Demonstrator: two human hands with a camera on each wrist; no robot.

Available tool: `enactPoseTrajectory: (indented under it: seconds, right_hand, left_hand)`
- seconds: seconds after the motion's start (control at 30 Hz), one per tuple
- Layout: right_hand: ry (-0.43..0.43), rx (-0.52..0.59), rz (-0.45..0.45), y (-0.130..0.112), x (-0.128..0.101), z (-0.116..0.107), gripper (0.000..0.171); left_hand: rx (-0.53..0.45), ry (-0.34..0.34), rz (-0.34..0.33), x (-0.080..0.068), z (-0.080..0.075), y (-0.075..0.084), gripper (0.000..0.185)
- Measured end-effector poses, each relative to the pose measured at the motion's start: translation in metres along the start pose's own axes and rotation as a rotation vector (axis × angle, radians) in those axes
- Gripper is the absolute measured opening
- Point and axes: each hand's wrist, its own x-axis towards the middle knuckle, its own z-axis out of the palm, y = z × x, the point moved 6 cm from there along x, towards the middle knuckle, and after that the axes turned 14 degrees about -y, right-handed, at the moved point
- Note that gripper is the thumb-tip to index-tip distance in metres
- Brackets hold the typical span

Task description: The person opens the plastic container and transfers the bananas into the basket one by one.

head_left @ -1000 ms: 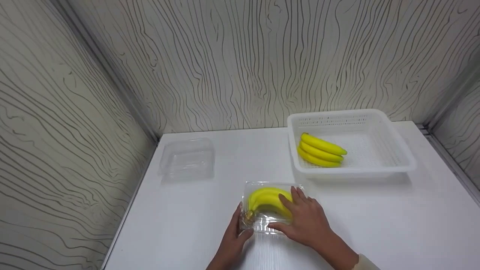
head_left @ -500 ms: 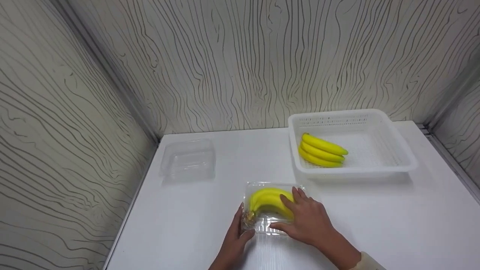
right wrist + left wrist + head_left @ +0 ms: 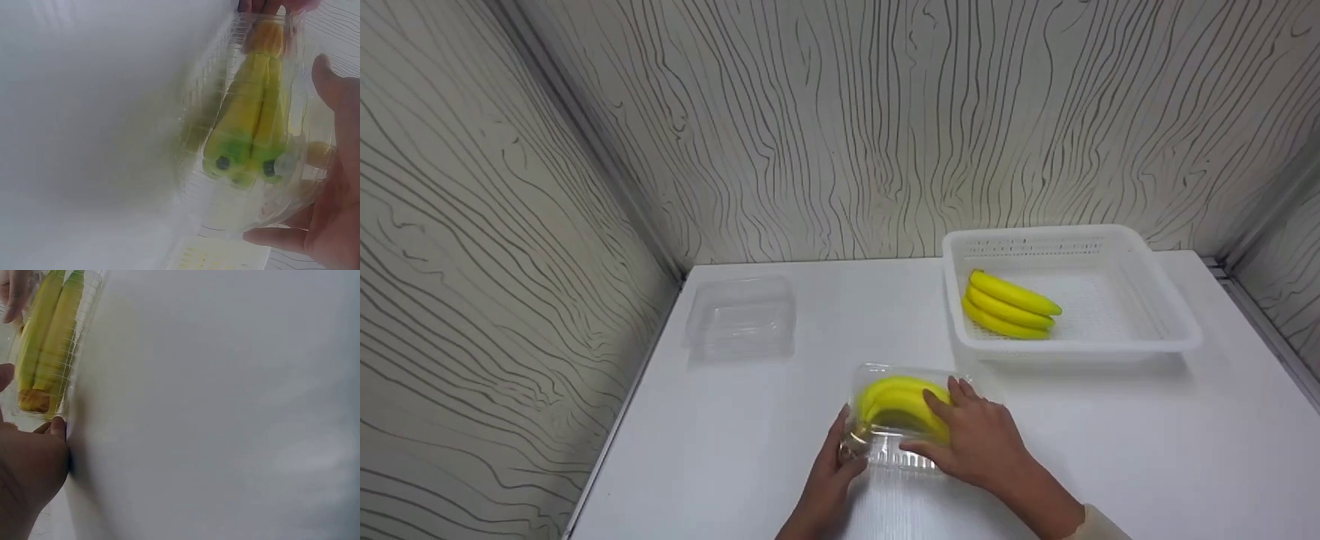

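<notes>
In the head view, a clear plastic clamshell box point(image 3: 889, 452) lies on the white table with a bunch of yellow bananas point(image 3: 894, 391) inside. My left hand point(image 3: 829, 474) grips the box's near left corner, thumb at the front and fingers along the left side. Across the lid's right half lies my right hand point(image 3: 981, 442), fingers spread and pressing on it. The right wrist view shows this hand point(image 3: 337, 191) with its fingers stretched out over the plastic. Stem ends of the bananas point(image 3: 48, 343) point toward the left hand in the left wrist view.
A white plastic basket point(image 3: 1080, 346) at the back right holds another bunch of bananas point(image 3: 1009, 304). At the back left stands another clear plastic container point(image 3: 742, 319). Wood-patterned walls point(image 3: 840, 135) close off the table's back and left sides.
Both hands stay on the box in nearly the same place. The lid's outline and the reflections along its front have shifted slightly. The head view itself has moved a little.
</notes>
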Motion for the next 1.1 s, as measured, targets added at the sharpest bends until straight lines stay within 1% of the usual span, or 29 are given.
enactPoseTrajectory:
  seconds: [0.1, 0.27, 0.33, 0.43, 0.57, 0.7, 0.77, 0.9, 1.0, 1.1]
  right_hand:
    - [-0.008, 0.014, 0.024, 0.004, 0.003, -0.005, 0.085]
    - [-0.062, -0.004, 0.025, 0.004, 0.005, -0.003, 0.094]
    - [-0.071, -0.004, 0.028, 0.004, 0.004, -0.002, 0.094]
    - [-0.063, 0.000, 0.033, 0.005, 0.002, -0.001, 0.092]
    - [-0.035, 0.002, 0.016, 0.004, 0.001, 0.000, 0.091]
    - [-0.003, 0.006, -0.003, 0.002, 0.000, 0.002, 0.093]
    - [-0.002, 0.006, -0.010, 0.002, -0.002, 0.004, 0.095]
    - [-0.016, 0.004, -0.022, 0.001, -0.007, 0.008, 0.099]
    - [-0.014, -0.004, -0.041, 0.001, -0.011, 0.009, 0.096]
    - [-0.015, -0.004, -0.083, 0.003, -0.015, 0.009, 0.092]
  left_hand:
    - [-0.004, 0.010, -0.014, 0.001, -0.001, -0.001, 0.084]
    - [-0.004, 0.007, -0.040, 0.001, 0.001, -0.002, 0.082]
    - [0.009, 0.013, -0.047, 0.000, 0.002, -0.002, 0.083]
    - [0.017, 0.023, -0.047, -0.001, 0.002, -0.001, 0.083]
    - [0.026, 0.029, -0.032, -0.002, 0.003, 0.000, 0.082]
    - [0.031, 0.034, -0.041, -0.002, 0.003, 0.000, 0.082]
    - [0.041, 0.035, -0.046, -0.002, 0.004, 0.000, 0.083]
    - [0.081, 0.029, -0.007, -0.002, 0.005, 0.003, 0.086]
    - [0.104, 0.032, 0.025, -0.002, 0.004, 0.004, 0.086]
    - [0.110, 0.037, 0.031, -0.003, 0.003, 0.003, 0.086]
